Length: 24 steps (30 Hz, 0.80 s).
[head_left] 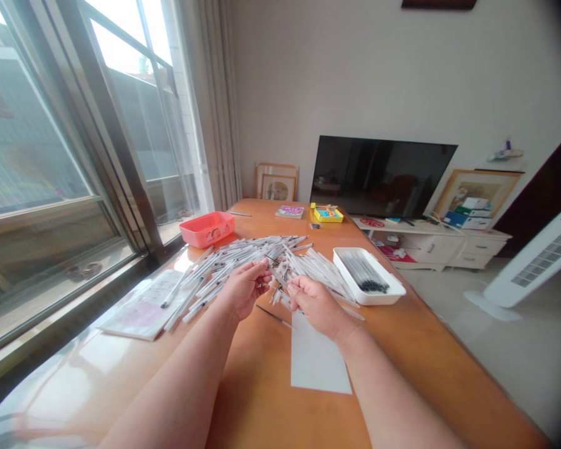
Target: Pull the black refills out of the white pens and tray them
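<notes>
**Room:** One metal-framed window [60, 156] is seen on the left. One black flat-screen television [383, 178] is set above a white cabinet [432, 248]. Three framed pictures [277, 187] are leaned near it, and one white slatted fan [537, 255] is seen on the right.

**Bench:** One glossy orange wooden bench [262, 399] carries everything below.

**Pile:** One heap of slim clear plastic pens [224, 265], too many to count, is spread mid-bench, under the hands and between the containers.

**Containers:** One white rectangular tray [367, 275] is filled with black-tipped pen refills [364, 273]. One coral plastic basket [207, 229] is placed near the window.

**Flat items:** One blank white sheet [318, 362], one printed paper stack [143, 305], one colourful book [290, 212] and one yellow box [326, 214] are laid out. No wording can be read.

**Grips:** The left grip [245, 288] and right grip [315, 305] are curled close together over the pile. Whether a pen is clenched cannot be told.
</notes>
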Each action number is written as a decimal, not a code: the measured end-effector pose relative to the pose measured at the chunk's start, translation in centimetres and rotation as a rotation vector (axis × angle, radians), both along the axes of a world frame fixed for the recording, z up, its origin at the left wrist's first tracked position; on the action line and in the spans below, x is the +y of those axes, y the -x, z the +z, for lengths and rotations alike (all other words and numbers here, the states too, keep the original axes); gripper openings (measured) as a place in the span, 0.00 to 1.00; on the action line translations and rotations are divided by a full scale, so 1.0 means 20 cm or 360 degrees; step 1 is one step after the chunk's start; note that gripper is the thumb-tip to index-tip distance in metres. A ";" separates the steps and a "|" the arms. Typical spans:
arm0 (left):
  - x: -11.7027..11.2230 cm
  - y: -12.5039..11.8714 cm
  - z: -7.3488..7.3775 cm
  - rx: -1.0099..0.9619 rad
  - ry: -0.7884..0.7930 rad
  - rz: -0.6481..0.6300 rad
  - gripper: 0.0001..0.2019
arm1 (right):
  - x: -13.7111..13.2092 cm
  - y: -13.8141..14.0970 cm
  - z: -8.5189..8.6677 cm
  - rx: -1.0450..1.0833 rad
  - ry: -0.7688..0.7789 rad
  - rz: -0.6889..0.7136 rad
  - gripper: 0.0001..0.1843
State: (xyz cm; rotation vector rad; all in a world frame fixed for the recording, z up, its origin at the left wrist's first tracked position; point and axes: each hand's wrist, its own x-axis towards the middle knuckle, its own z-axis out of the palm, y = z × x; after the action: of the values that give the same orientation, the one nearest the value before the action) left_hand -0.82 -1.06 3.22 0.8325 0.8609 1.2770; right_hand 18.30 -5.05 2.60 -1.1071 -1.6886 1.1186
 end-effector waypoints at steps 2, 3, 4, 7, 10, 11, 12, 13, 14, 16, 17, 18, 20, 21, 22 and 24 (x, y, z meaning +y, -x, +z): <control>0.00 -0.01 0.00 0.0038 -0.0040 0.0050 0.15 | 0.00 0.01 -0.01 0.0031 0.0011 -0.0025 0.14; 0.00 -0.01 -0.01 0.0056 -0.0051 0.0076 0.15 | 0.01 0.01 -0.02 0.0045 0.0011 -0.0049 0.13; 0.00 -0.01 -0.01 0.0072 -0.0057 0.0097 0.14 | 0.01 0.01 -0.03 0.0050 0.0004 -0.0077 0.13; 0.01 -0.01 -0.01 0.0070 -0.0068 0.0098 0.13 | 0.02 0.02 -0.04 0.0002 -0.0030 -0.0146 0.12; 0.01 -0.01 -0.01 -0.0004 -0.0090 0.0033 0.12 | 0.01 0.00 -0.02 0.0013 0.0036 -0.0121 0.13; 0.01 -0.01 -0.01 -0.0032 -0.0102 0.0004 0.11 | 0.00 0.00 0.00 0.0047 0.0073 -0.0073 0.14; 0.01 0.00 -0.01 -0.0060 -0.0117 -0.0033 0.11 | 0.00 0.00 0.01 0.0092 0.0111 -0.0010 0.15; 0.01 0.00 0.00 -0.0086 -0.0134 -0.0073 0.10 | -0.01 -0.01 0.02 0.0145 0.0151 0.0060 0.16; 0.01 0.00 0.00 -0.0110 -0.0153 -0.0113 0.09 | -0.01 -0.01 0.02 0.0211 0.0198 0.0130 0.16; 0.00 0.01 0.01 -0.0148 -0.0192 -0.0197 0.09 | -0.02 -0.01 0.03 0.0377 0.0320 0.0256 0.17; 0.00 0.02 0.02 -0.0164 -0.0210 -0.0234 0.08 | -0.03 0.00 0.04 0.0466 0.0388 0.0315 0.17; 0.00 0.02 0.02 -0.0175 -0.0226 -0.0265 0.08 | -0.03 0.00 0.04 0.0549 0.0451 0.0370 0.18; -0.01 0.02 0.02 -0.0180 -0.0253 -0.0308 0.08 | -0.03 0.00 0.04 0.0662 0.0546 0.0451 0.18; -0.01 0.02 0.02 -0.0174 -0.0259 -0.0308 0.08 | -0.04 0.00 0.04 0.0687 0.0569 0.0466 0.19; -0.01 0.02 0.02 -0.0163 -0.0258 -0.0289 0.08 | -0.04 0.01 0.04 0.0694 0.0581 0.0463 0.19; 0.00 0.01 0.01 -0.0124 -0.0248 -0.0210 0.08 | -0.04 0.01 0.04 0.0660 0.0577 0.0411 0.19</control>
State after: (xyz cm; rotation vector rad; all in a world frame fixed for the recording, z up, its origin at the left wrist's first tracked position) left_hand -1.00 -1.08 3.32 0.9408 0.6398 1.2632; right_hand 18.05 -5.83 3.45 -0.8019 -1.3538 1.7380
